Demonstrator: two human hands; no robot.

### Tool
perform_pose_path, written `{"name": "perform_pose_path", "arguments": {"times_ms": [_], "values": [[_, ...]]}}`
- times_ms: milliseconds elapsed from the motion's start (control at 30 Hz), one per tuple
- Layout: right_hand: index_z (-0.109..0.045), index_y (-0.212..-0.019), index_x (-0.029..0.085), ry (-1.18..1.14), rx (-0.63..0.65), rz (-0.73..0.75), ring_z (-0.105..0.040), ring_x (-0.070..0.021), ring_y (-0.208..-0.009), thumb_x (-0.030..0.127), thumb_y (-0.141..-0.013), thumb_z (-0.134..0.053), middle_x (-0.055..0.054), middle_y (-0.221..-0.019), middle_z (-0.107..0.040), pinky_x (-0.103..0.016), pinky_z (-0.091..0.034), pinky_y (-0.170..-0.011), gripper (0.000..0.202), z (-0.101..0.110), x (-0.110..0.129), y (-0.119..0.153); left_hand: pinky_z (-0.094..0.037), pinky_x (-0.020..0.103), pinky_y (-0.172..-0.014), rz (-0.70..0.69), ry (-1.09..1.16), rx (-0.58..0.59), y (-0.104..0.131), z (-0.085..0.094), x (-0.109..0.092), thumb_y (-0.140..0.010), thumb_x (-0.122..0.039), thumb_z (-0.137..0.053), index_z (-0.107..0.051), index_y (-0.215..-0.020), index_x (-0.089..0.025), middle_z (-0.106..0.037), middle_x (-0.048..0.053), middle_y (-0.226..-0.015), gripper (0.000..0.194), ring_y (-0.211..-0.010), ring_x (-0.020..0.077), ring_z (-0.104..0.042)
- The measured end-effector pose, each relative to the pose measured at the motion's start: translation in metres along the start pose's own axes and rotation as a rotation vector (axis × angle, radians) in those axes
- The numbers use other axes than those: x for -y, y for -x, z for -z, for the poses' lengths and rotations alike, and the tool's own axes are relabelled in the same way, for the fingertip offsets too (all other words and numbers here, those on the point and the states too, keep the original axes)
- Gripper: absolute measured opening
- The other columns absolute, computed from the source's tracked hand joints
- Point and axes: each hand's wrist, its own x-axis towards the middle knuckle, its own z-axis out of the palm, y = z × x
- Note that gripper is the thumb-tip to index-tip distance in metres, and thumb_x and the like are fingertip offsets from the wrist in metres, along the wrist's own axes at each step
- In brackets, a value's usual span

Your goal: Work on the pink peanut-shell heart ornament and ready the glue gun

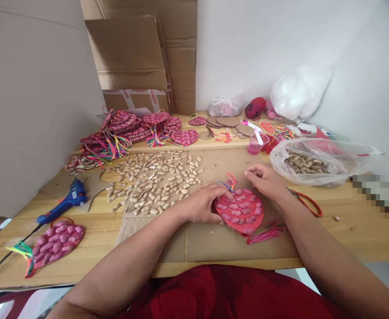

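Pink peanut ornament over cardboard, 4–5 o'clock of centre, left hand at its 9 o'clock, fingers and thumb pinching edge, right hand off its 1 o'clock, fingers curled, cannot tell if pinching anything, tassel at 4.

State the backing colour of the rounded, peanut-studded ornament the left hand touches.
Its backing is red; head view.

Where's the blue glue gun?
In the head view, the glue gun lies on the table at left, just beyond a pink peanut craft.
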Motion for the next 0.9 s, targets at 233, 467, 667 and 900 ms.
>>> {"name": "perform_pose_path", "arguments": {"times_ms": [233, 467, 667, 900], "values": [[-0.066, -0.096, 0.02, -0.012, 0.324, 0.065, -0.054, -0.0109, -0.051, 0.063, -0.082, -0.057, 0.001, -0.062, -0.062, -0.025, -0.041, -0.051, 0.046, 0.017, 0.014, 0.018, -0.037, 0.041, -0.105, 0.051, -0.03, 0.012, 0.005, 0.012, 0.012, -0.064, -0.026, -0.078, -0.059, -0.116, -0.023, -0.063, 0.008, -0.123, 0.056, -0.115, 0.0275, -0.057], [-0.066, -0.107, 0.022, 0.019, 0.375, 0.098, -0.049, -0.0093, -0.045, 0.061, -0.084, -0.054, 0.002, -0.059, -0.059, -0.024, -0.037, -0.047, 0.047, 0.011, 0.016, 0.022, -0.033, 0.047, -0.109, 0.129, -0.032, 0.059, 0.007, 0.013, 0.017, -0.059, -0.038, -0.085, -0.047, -0.137, -0.023, -0.055, 0.014, -0.137, 0.088, -0.128, 0.0332, -0.048], [-0.068, -0.105, 0.024, 0.065, 0.356, 0.129, -0.044, -0.0095, -0.046, 0.06, -0.085, -0.053, 0.005, -0.051, -0.049, -0.025, -0.031, -0.047, 0.044, 0.012, 0.021, 0.027, -0.033, 0.046, -0.11, 0.108, -0.024, 0.057, 0.007, 0.016, 0.019, -0.063, -0.042, -0.083, -0.045, -0.14, -0.022, -0.055, 0.014, -0.139, 0.088, -0.128, 0.0318, -0.049], [-0.069, -0.105, 0.024, 0.098, 0.343, 0.145, -0.041, -0.0096, -0.046, 0.061, -0.085, -0.053, 0.005, -0.05, -0.046, -0.025, -0.029, -0.047, 0.045, 0.013, 0.023, 0.028, -0.03, 0.05, -0.111, 0.113, -0.011, 0.081, 0.007, 0.017, 0.017, -0.06, -0.046, -0.085, -0.043, -0.144, -0.024, -0.052, 0.016, -0.141, 0.097, -0.131, 0.0344, -0.046]]}}
